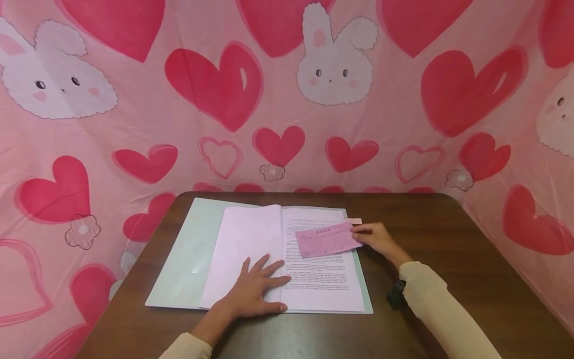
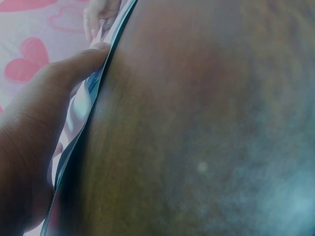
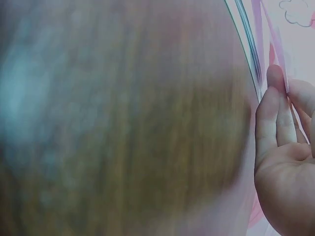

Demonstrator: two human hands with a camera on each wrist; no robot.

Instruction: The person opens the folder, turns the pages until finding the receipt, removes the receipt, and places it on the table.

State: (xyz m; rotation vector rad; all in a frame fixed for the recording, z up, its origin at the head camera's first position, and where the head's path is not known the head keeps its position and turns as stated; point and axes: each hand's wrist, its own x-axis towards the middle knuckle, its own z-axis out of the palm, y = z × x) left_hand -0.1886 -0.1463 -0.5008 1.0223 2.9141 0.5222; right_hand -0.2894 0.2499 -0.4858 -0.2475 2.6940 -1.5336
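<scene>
An open folder of pale green lies on the table, its left page blank and its right page printed with text. Spread across the left page and the fold, my left hand presses the pages down with fingers apart. My right hand pinches the right end of a pink slip with printing on it, tilted over the upper part of the printed page. A paler pink tab sticks out behind the slip. In the right wrist view, thumb and fingers meet on the slip's edge.
The folder rests on a dark brown wooden table with rounded back corners. A pink cloth printed with hearts and rabbits hangs behind and at both sides. A small black device sits at my right wrist.
</scene>
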